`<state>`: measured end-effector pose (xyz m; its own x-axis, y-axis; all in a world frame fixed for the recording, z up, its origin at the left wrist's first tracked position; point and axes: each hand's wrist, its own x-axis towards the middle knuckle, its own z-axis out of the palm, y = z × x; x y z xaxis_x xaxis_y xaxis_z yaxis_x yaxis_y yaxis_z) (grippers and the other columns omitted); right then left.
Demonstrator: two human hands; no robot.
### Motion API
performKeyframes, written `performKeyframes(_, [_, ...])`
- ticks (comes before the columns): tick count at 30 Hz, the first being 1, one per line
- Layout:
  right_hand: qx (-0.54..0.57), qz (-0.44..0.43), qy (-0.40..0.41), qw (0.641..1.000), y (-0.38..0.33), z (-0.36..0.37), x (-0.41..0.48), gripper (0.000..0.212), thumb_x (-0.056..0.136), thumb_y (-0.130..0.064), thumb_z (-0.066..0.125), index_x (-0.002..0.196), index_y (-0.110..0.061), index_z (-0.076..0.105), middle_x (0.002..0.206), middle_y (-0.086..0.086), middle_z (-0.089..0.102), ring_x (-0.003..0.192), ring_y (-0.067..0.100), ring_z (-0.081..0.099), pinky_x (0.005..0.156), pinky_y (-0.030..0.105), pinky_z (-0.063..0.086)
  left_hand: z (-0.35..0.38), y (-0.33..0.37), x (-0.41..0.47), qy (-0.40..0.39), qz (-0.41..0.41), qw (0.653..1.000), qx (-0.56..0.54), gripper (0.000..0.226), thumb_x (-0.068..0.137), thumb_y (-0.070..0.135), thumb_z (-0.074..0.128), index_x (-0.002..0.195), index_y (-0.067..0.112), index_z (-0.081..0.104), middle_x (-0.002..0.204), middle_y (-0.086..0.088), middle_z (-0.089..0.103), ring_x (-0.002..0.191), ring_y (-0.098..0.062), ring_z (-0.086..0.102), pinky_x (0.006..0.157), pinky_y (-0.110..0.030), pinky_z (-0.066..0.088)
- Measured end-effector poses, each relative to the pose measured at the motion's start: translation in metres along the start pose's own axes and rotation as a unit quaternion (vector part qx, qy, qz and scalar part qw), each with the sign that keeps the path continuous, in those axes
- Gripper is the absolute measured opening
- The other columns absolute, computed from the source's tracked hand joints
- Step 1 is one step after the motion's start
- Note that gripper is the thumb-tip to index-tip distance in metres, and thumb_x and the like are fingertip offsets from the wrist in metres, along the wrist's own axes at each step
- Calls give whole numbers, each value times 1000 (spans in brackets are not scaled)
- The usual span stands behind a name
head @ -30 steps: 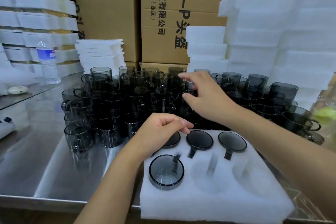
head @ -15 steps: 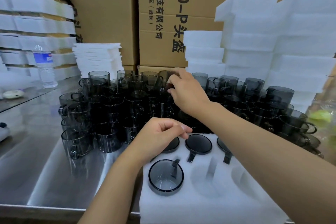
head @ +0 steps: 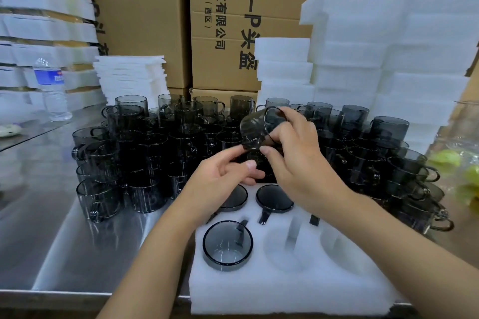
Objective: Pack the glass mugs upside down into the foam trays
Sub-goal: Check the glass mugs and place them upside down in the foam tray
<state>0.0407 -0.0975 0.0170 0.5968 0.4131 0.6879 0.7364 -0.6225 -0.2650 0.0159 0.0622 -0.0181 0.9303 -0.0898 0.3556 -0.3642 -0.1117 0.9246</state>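
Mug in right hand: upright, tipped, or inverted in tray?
Tipped. The right hand grips the mug slanted in mid-air, outside the foam tray; left hand touches its lower end.

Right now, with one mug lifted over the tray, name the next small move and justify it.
Probably turn the held mug mouth down and lower it into the empty front middle pocket. The right hand grips it tilted, the left hand touches its edge, and the front left mug already sits inverted.

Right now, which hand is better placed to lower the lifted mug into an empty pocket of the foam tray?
Right. The right hand grips the lifted mug, while the left hand only touches its lower edge. The empty pockets sit front middle and front right in the foam tray.
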Motion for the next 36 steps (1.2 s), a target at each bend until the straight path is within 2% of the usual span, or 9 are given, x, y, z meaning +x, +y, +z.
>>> performKeyframes(3, [29,32,5,999,5,6,-10,7,94,-12,52,95,-6,50,146,12,27,118,11,24,97,18,16,0,-1,0,20,6,999,-26,74,71,52,58,138,30,37,97,2,75,89,-13,71,76,-12,49])
performKeyframes(7, [133,109,51,984,15,3,-21,7,93,-16,54,93,-21,51,136,-4,32,126,11,25,106,37,31,0,-2,-1,25,13,1000,8,62,82,54,60,136,32,40,99,11,74,85,-6,69,81,-19,49])
performKeyframes(9, [174,118,94,973,15,0,-24,19,92,-15,55,91,-33,47,127,-12,37,130,15,30,100,22,36,-1,-3,-1,22,11,999,20,53,81,48,59,131,38,42,98,12,74,83,-4,68,86,-23,46])
performKeyframes(11, [201,128,116,964,13,-2,-26,26,91,-17,57,93,-38,42,120,-20,38,123,17,38,82,4,35,-1,-3,-1,16,12,1000,21,48,81,44,58,127,41,44,98,12,74,83,-4,67,86,-22,47])
performKeyframes(16, [233,158,89,955,15,0,-27,33,84,-28,65,100,-41,40,115,-13,43,100,10,45,74,8,38,-2,0,-4,6,23,1000,20,43,85,35,60,127,37,50,96,8,75,82,-4,67,77,-7,46])
performKeyframes(21, [206,140,74,966,15,2,-28,45,76,-26,73,100,-43,38,111,-13,43,99,2,43,74,6,35,-2,0,-4,-1,22,999,25,35,89,22,61,122,32,56,94,8,75,81,-2,67,76,-8,46])
performKeyframes(29, [188,127,72,971,18,2,-28,54,69,-24,79,98,-44,39,106,-18,42,93,-2,40,74,5,32,-2,-2,-3,-12,31,999,22,39,80,32,71,116,37,59,90,5,75,85,-1,67,80,-9,45])
performKeyframes(33, [188,118,78,972,19,2,-29,55,68,-23,79,99,-44,39,107,-16,43,94,-4,40,75,7,33,-2,-3,-1,-21,32,999,26,36,78,30,64,113,40,60,80,11,72,85,0,67,77,-6,44])
performKeyframes(36, [187,110,90,972,21,3,-28,57,68,-21,80,102,-43,39,108,-14,43,95,-6,39,76,5,33,-3,-2,0,-35,21,999,34,36,79,32,63,113,44,60,90,5,74,89,0,67,80,-8,45])
